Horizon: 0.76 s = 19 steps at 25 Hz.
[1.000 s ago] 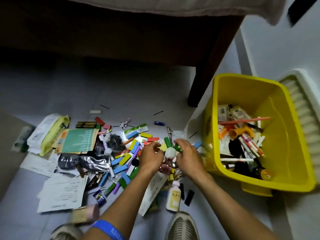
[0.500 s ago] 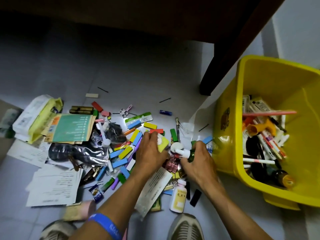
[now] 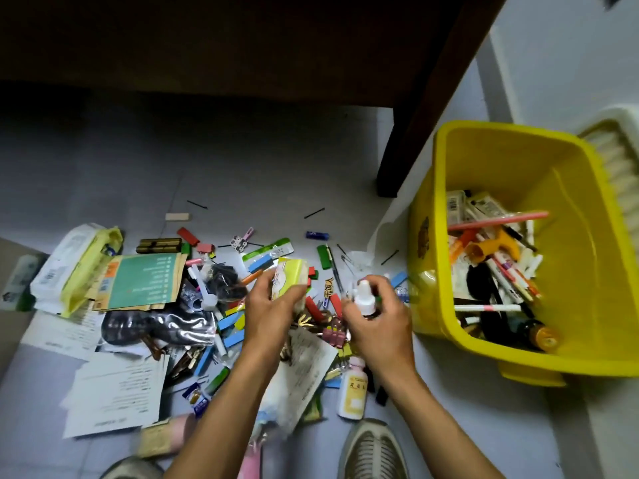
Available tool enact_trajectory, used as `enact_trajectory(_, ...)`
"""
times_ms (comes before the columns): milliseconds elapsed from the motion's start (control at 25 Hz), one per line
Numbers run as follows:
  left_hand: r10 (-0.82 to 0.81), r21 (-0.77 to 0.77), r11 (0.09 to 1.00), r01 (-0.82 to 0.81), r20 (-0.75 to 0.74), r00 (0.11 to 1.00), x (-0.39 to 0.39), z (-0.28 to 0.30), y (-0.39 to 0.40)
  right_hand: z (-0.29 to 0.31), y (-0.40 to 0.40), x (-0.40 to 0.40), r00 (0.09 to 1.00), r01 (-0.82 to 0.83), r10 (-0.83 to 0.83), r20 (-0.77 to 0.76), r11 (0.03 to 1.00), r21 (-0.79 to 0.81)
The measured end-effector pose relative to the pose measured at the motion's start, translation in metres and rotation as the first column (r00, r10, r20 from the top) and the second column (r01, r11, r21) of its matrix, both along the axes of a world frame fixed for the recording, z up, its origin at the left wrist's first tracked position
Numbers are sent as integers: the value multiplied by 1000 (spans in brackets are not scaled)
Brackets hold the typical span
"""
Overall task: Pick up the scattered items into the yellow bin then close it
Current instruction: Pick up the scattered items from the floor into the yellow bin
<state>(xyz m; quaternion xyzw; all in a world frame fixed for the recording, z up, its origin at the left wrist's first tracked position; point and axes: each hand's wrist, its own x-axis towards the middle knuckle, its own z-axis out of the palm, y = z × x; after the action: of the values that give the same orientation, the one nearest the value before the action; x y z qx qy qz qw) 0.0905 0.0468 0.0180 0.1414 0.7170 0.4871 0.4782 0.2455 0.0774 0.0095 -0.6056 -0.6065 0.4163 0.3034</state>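
Left grip: your left hand (image 3: 273,305) is curled round a small yellow-green packet (image 3: 289,279), lifted just above the pile.
Right grip: your right hand (image 3: 378,318) is wrapped round a small bottle with a white cap (image 3: 364,299), cap pointing up and away from you.
Bin: the yellow bin (image 3: 432,271) sits open on the floor to your right, near the right hand, already part filled with pens, markers and boxes; no lid on it.
Step in hand: carrying both pieces across to the bin, as it looks. Take the bottle over the near rim first, since that hand is closer, and let go low so it does not bounce out. Follow with the packet; keep the left forearm high so it does not drag papers along.
Left to do: most of the pile. Coloured blocks (image 3: 231,338), binder clips (image 3: 333,335), a white pill bottle (image 3: 352,392), leaflets (image 3: 117,388) and a teal booklet (image 3: 145,281) lie scattered between your shoes and the bin.
Floor: pale grey tiles (image 3: 242,174), with hairpins lying loose further out.
Room: a dark wooden furniture leg (image 3: 408,146) stands just behind the bin; a white wall on the right.
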Motion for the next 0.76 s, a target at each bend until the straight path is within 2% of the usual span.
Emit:
enact_trajectory(40,-50,90,995,48,22,999,11,21,6,26,-7,11,986,101,-90,-140,992,75)
enact_trajectory(80,-122,175,978,114,38,992,25,44,14,51,-10,24,963,212,-173,-207,960,183)
enact_trajectory(160,-290,288,919,270,27,957,60,85,36,91,2,55,928,365,-301,-220,852,374)
enact_trajectory(200,-370,302,885,355,-6,929,77,101,47,105,14,69,924,381,-336,-183,836,395)
enact_trajectory(280,-433,218,874,434,-54,900,97,120,63,123,38,87,947,296,-319,46,916,270)
enact_trajectory(320,-405,176,894,411,-71,911,96,119,65,125,43,92,940,230,-276,199,947,225)
enact_trajectory(360,-358,151,918,368,-87,930,90,111,60,124,41,95,921,177,-251,297,951,255)
enact_trajectory(440,-276,84,954,288,-132,952,64,85,27,109,21,88,939,58,-199,279,895,443)
enact_trajectory(480,-246,22,967,255,-192,950,51,65,4,93,3,79,960,-8,-118,253,894,447)
enact_trajectory(520,-252,-74,968,241,-283,925,42,40,-21,75,-15,68,965,-92,-6,263,928,360)
enact_trajectory(560,-314,-192,947,258,-377,871,36,16,-45,56,-32,55,944,-182,114,311,963,199)
enact_trajectory(600,-422,-316,899,303,-440,793,31,-8,-67,35,-47,42,884,-254,232,406,967,-1)
enact_trajectory(680,-662,-527,739,420,-449,600,31,-46,-100,-7,-69,25,675,-299,434,597,900,-317)
enact_trajectory(720,-738,-591,666,455,-438,513,32,-59,-109,-21,-75,20,607,-278,489,626,869,-409)
enact_trajectory(760,-784,-634,616,468,-437,442,32,-70,-113,-33,-77,18,585,-255,511,629,853,-456)
